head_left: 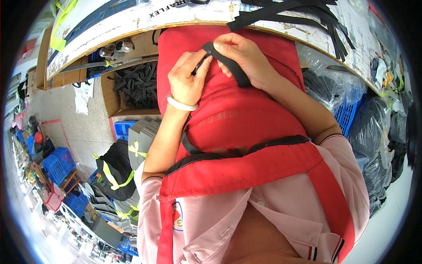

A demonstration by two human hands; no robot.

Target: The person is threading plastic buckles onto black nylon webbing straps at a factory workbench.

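Note:
Both my hands are raised in front of my red apron [237, 114], near the edge of the worktable [132, 26]. My right hand [244, 55] pinches a short black strap piece [228, 61] at its upper end; the strap hangs down under my palm. My left hand [187, 79], with a white bangle [181, 104] on the wrist, holds the same strap's end between thumb and fingers, with a thin dark tool or tab showing between them. More black straps [303, 17] lie spread on the table just beyond.
A cardboard box of black strap pieces [136, 83] sits under the table at left, next to metal parts [116, 48]. Below are blue crates [59, 163] and bundled dark pieces tied with yellow bands [115, 169]. At right are plastic bags [334, 88] and a blue crate [347, 116].

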